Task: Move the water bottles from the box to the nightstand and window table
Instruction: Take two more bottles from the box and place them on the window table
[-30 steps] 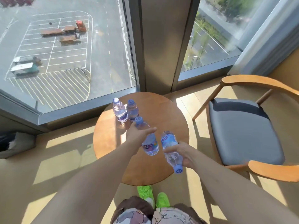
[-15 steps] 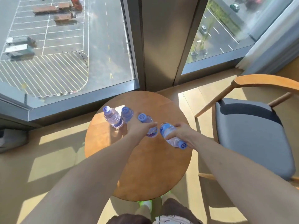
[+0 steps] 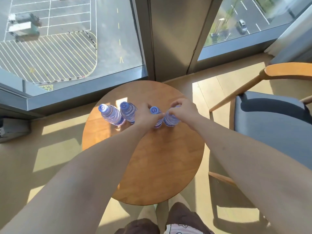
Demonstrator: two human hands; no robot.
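Note:
On the round wooden window table point(image 3: 157, 166) several clear water bottles with blue caps stand in a row near the far edge. The two on the left, one point(image 3: 110, 114) and another point(image 3: 128, 111), stand free. My left hand point(image 3: 146, 116) grips the third bottle point(image 3: 156, 112), which is upright on the table. My right hand point(image 3: 183, 111) grips the fourth bottle point(image 3: 170, 119) from above, and its cap is hidden under my fingers.
A wooden armchair point(image 3: 273, 119) with a grey seat stands close to the table on the right. Floor-to-ceiling windows point(image 3: 67, 39) and a grey pillar point(image 3: 173, 34) rise just behind the table. A dark object point(image 3: 11, 129) lies on the floor at far left.
Both hands have moved forward and set their bottles upright beside the two standing ones; the right bottle has turned from cap-down to standing. My view has moved closer over the table.

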